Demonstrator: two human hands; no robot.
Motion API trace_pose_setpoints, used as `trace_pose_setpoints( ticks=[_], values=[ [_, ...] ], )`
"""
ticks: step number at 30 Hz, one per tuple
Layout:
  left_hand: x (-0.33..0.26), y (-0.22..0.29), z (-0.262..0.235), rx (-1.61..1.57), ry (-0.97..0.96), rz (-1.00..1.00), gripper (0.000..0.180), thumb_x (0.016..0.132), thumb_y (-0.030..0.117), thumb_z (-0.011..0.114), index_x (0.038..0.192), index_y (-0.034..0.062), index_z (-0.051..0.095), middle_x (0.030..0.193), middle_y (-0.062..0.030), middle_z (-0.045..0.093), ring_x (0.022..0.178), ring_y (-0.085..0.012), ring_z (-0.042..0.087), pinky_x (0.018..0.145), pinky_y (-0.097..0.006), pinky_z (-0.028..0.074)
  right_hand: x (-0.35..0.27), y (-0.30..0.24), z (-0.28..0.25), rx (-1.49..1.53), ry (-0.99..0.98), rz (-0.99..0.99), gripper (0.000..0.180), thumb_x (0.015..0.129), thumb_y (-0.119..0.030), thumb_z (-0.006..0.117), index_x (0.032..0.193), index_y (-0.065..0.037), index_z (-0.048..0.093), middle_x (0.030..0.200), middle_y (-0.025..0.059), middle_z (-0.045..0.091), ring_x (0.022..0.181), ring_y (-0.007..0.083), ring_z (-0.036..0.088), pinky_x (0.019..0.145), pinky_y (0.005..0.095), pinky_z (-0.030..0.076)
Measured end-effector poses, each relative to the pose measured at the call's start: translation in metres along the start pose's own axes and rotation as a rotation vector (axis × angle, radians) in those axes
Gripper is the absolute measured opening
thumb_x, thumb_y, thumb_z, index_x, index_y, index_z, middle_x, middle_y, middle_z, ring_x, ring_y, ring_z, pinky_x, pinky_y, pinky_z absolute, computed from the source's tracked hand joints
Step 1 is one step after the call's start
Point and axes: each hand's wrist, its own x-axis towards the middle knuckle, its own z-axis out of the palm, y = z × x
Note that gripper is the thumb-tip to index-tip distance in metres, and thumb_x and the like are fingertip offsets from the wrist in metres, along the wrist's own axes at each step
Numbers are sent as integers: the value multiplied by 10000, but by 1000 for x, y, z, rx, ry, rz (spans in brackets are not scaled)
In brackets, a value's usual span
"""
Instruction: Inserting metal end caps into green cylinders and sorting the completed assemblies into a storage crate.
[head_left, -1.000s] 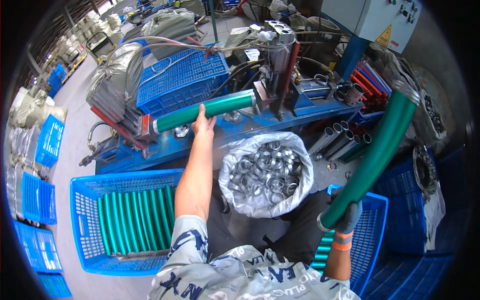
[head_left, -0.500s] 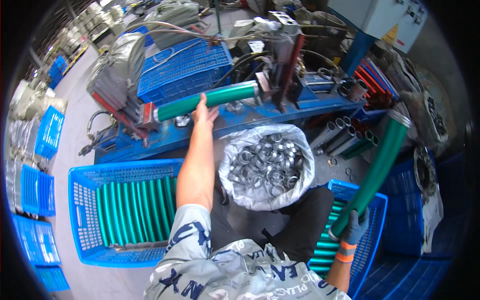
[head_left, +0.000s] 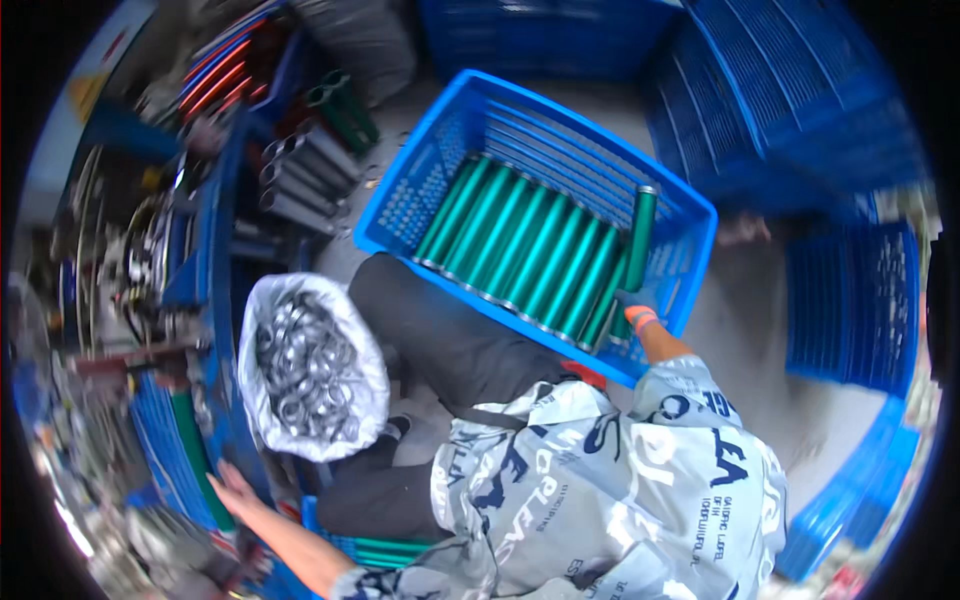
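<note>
Green tube [head_left: 641, 240], silver-tipped — at the blue crate's [head_left: 598, 143] right end; another green tube [head_left: 188, 430] well apart

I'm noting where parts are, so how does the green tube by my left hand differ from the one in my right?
The bench tube sits by the blue bench, while the crate tube is at the blue crate. An open, bare left hand is at the bench tube; a gloved right hand grips the crate tube. Both are long and green.

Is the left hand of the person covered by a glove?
No, the left hand shows bare skin, while the right hand wears a dark glove with an orange cuff.
</note>
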Motion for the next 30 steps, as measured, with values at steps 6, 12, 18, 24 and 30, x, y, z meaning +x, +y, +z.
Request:
trace_pose_setpoints(
  ticks=[6, 12, 18, 24, 30],
  values=[
    [-121, -25, 2, 387, 152, 116, 679, 1113, 397, 735, 1556, -91, 570, 1555, -249, 678, 1442, -359, 660, 1206, -438, 557, 27, 43, 67, -61, -103, 320, 713, 826, -483, 903, 1297, 40, 790, 1293, 307, 797, 1228, 450, 774, 1050, 530, 608],
    [-192, -74, 5, 617, 303, 87, 522, 1107, 337, 752, 1434, -63, 677, 1375, -187, 784, 1200, -321, 805, 901, -364, 682, 89, 139, 132, -375, -190, 337, 1145, 943, -425, 812, 1777, 44, 182, 1629, 357, 568, 1433, 444, 667, 1167, 519, 573],
    [-264, -74, -41, 928, 428, 390, 397, 1076, 304, 800, 1332, 4, 752, 1126, -118, 835, 856, -219, 800, 599, -324, 580, 68, 115, 206, -476, -299, 311, 818, 1062, -321, 612, 1794, -99, 320, 1683, 202, 591, 1489, 404, 634, 1237, 577, 515],
    [-289, -224, -155, 1477, 477, 229, 302, 917, 236, 931, 977, -24, 791, 805, -149, 777, 713, -244, 664, 705, -447, 591, 233, -31, 89, -703, -297, -595, 458, 1022, -320, 598, 1394, -118, 774, 1473, 172, 745, 1367, 343, 715, 1134, 485, 577],
    [-394, -185, -352, 1473, 960, -390, 796, 793, 448, 892, 1346, -90, 699, 1397, -352, 733, 1346, -481, 704, 1156, -518, 575, -75, -420, 155, 734, -717, -791, 376, 1155, -122, 630, 1507, -9, 702, 1481, 170, 738, 1324, 248, 703, 1146, 376, 555]
  ],
)
